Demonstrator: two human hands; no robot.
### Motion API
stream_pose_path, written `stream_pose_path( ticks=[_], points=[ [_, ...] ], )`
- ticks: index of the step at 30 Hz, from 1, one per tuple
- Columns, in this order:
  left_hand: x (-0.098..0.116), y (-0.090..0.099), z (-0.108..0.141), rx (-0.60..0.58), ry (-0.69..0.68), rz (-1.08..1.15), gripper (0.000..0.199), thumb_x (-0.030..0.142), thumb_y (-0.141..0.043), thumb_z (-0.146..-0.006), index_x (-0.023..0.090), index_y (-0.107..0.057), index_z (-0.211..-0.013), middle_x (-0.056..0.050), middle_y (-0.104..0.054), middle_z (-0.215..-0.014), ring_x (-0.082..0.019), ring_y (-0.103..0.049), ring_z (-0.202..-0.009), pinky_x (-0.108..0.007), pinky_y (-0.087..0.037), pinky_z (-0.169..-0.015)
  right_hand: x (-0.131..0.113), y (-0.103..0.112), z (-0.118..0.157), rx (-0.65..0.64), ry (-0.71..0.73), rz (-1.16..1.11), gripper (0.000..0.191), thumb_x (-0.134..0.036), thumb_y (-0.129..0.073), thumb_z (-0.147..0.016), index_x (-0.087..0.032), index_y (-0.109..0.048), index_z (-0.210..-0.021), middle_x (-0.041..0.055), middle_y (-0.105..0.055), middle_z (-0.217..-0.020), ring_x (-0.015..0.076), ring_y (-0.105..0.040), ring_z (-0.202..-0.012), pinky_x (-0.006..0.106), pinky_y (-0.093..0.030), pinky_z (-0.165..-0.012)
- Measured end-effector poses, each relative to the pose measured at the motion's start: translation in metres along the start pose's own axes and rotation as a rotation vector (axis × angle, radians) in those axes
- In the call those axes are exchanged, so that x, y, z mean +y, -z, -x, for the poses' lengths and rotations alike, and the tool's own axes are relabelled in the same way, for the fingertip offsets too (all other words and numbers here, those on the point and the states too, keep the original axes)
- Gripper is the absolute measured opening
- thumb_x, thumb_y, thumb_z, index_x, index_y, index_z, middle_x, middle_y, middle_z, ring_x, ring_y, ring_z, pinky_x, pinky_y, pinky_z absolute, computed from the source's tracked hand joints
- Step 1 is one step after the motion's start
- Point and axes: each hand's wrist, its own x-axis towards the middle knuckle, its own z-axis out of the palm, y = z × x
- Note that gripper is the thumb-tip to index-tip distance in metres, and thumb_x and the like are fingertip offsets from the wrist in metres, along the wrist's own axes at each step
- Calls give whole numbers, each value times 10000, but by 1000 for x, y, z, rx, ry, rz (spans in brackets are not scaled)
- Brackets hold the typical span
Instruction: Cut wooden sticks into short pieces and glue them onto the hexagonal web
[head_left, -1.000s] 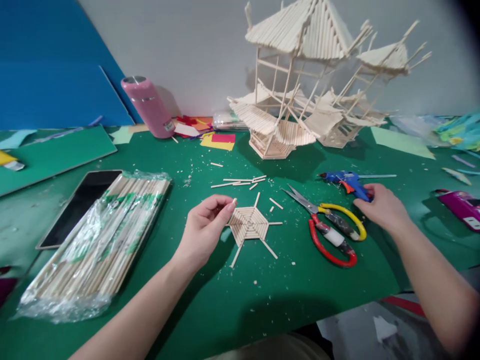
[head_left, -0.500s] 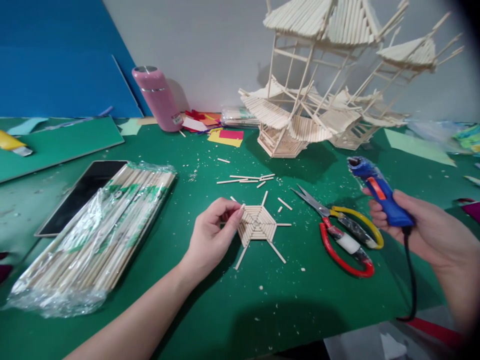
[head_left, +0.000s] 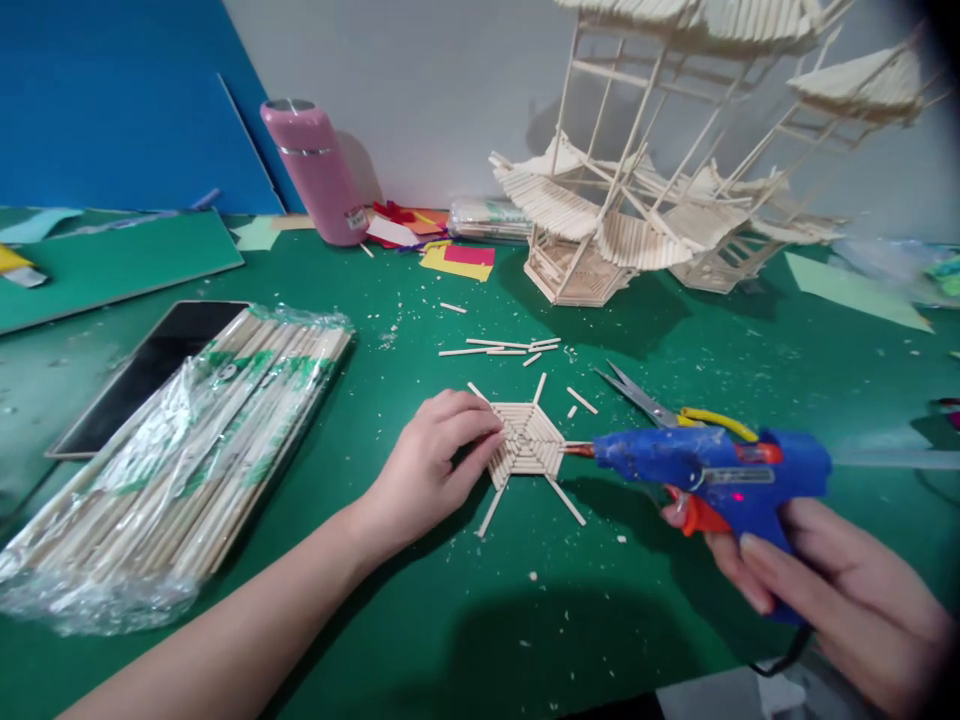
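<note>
A hexagonal panel of thin wooden sticks (head_left: 529, 455), with spokes jutting past its rim, lies flat on the green table. My left hand (head_left: 442, 455) grips it at the left edge, thumb and forefinger close together; what lies between the fingertips is partly hidden. My right hand (head_left: 817, 580) is wrapped round a blue hot glue gun (head_left: 697, 465), a finger on its orange trigger. The gun's nozzle points left, at the spoke on the panel's right side. Partly behind the gun are scissors (head_left: 637, 395) with a yellow handle showing.
Several cut sticks (head_left: 510, 347) lie behind the panel. A plastic-wrapped bundle of sticks (head_left: 225, 440) rests partly over a dark phone-like slab (head_left: 150, 380) at left. A pink flask (head_left: 319, 175) and a stick-built pavilion model (head_left: 600, 230) stand at the back.
The glue gun has swung left and turned from upright to level, its nozzle now at the panel's right spoke. It now covers much of the scissors. My left hand stays at the panel.
</note>
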Motion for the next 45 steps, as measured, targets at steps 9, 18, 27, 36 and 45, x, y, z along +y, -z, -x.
stream_pose_path(
  ticks=[9, 18, 27, 36, 45],
  points=[
    [-8, -3, 2, -162, -42, -161, 164, 213, -455, -841, 163, -611, -853, -83, -543, -893, -190, -485, -824, -335, -404, -725, 7, -25, 18, -270, -14, 64, 171, -400, -506, -798, -282, -565, -906, -18, -521, -558, 135, -513, -469, 214, -498, -435],
    [-8, -5, 4, -162, -38, -141, 169, 215, -446, -843, 154, -604, -850, -80, -518, -885, -179, -492, -815, -308, -427, -717, 3, -29, 8, -327, 145, 180, 176, -369, -408, -860, -250, -495, -764, -15, -531, -555, 121, -526, -461, 180, -470, -408],
    [-7, -5, 2, -168, -12, -122, 171, 221, -444, -840, 163, -606, -842, -77, -520, -875, -178, -503, -809, -298, -436, -704, -3, -33, 5, -334, 153, 218, 310, -365, -382, -872, -244, -454, -1147, -10, -538, -567, 138, -525, -451, 206, -469, -404],
    [-7, -5, 3, -175, -17, -132, 194, 219, -436, -844, 141, -614, -840, -89, -516, -877, -185, -501, -807, -309, -433, -706, -5, -36, 6, -328, 124, 181, 345, -362, -406, -865, -270, -458, -1194, -14, -536, -580, 133, -533, -476, 192, -478, -409],
    [-6, -5, 3, -183, -6, -124, 187, 222, -434, -845, 153, -608, -844, -86, -515, -881, -184, -497, -808, -312, -434, -709, -4, -36, 6, -338, 133, 183, 322, -342, -400, -873, -280, -440, -1186, -27, -520, -585, 117, -516, -471, 173, -464, -409]
  ],
)
